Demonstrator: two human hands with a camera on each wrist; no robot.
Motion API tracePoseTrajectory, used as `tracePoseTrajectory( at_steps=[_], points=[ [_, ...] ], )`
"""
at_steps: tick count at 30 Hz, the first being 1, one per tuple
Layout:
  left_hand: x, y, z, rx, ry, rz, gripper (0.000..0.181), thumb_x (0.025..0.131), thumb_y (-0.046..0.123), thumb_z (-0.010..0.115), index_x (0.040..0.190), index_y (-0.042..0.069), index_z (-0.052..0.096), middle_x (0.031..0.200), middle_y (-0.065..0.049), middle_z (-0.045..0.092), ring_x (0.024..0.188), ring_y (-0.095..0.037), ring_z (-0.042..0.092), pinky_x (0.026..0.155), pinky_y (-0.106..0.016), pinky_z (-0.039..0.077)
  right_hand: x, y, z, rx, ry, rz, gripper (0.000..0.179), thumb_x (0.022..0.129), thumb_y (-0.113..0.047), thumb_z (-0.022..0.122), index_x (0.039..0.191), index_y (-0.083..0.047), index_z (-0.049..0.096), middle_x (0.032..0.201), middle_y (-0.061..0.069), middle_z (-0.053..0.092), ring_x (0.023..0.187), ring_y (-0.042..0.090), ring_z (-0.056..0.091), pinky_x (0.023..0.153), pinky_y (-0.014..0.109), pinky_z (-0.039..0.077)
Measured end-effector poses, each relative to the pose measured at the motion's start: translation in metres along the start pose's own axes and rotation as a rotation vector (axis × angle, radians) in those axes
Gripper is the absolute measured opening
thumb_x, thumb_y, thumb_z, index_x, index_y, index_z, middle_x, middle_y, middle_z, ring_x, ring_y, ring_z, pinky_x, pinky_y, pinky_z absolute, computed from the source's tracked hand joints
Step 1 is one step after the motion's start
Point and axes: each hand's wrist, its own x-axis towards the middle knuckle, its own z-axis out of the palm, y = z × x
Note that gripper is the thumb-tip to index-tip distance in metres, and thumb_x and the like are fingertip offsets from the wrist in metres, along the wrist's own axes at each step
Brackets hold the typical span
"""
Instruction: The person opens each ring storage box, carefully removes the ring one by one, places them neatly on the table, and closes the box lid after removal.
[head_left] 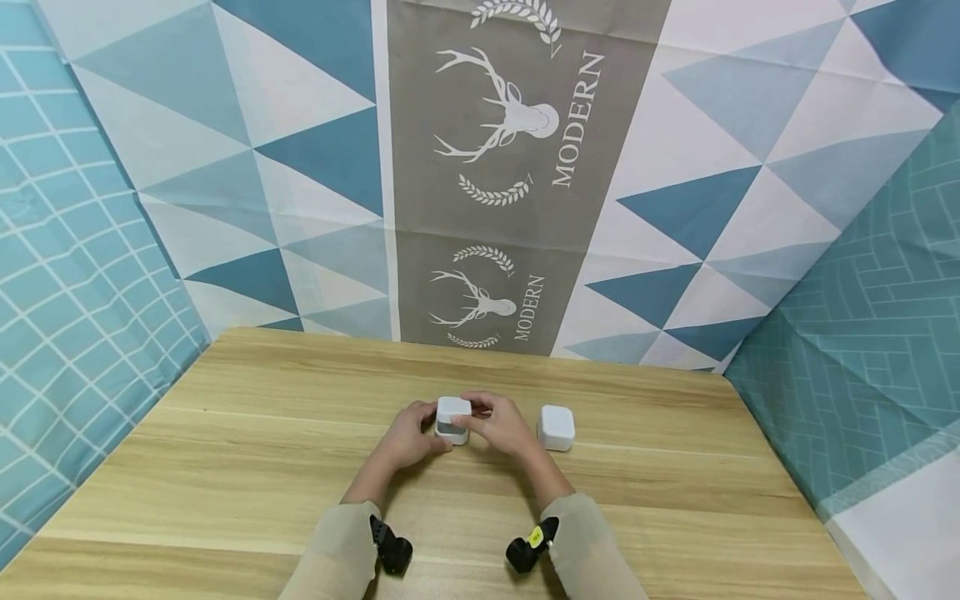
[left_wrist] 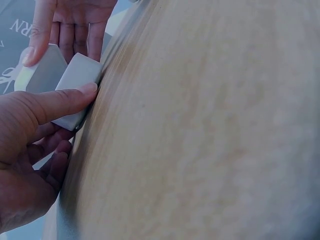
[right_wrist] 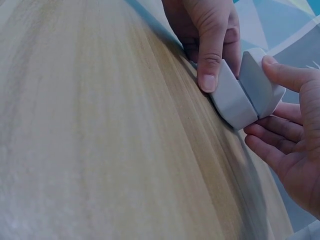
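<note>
A small white box with rounded corners stands on the wooden table, its lid [head_left: 453, 407] raised at an angle over its base [head_left: 452, 437]. My left hand [head_left: 408, 437] grips the base from the left, thumb on its near side. From the right, my right hand [head_left: 498, 423] pinches the tilted lid [right_wrist: 260, 82]. In the right wrist view, a wedge-shaped gap parts lid and base [right_wrist: 234, 100], and they come close together at one edge. Whether a hinge joins them I cannot tell. The inside of the base is hidden.
A second white box [head_left: 556, 427], closed, sits on the wooden table [head_left: 300, 467] just right of my right hand. Behind the table hangs a patterned cloth [head_left: 322, 167], with blue cloths at the left and right sides.
</note>
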Motion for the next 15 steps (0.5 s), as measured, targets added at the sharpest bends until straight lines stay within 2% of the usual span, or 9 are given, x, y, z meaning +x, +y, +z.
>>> tracePoseTrajectory(
  at_steps=[15],
  points=[
    [-0.0004, 0.0006, -0.0005, 0.000, 0.011, 0.013, 0.068, 0.071, 0.013, 0.080, 0.130, -0.005, 0.051, 0.123, -0.016, 0.057, 0.121, -0.034, 0.050, 0.104, -0.048, 0.039, 0.0008, 0.0015, 0.0010, 0.008, 0.010, 0.015, 0.048, 0.082, -0.034, 0.071, 0.121, -0.006, 0.061, 0.112, 0.011, 0.066, 0.101, 0.023, 0.063, 0.089, 0.036, 0.052]
  ],
)
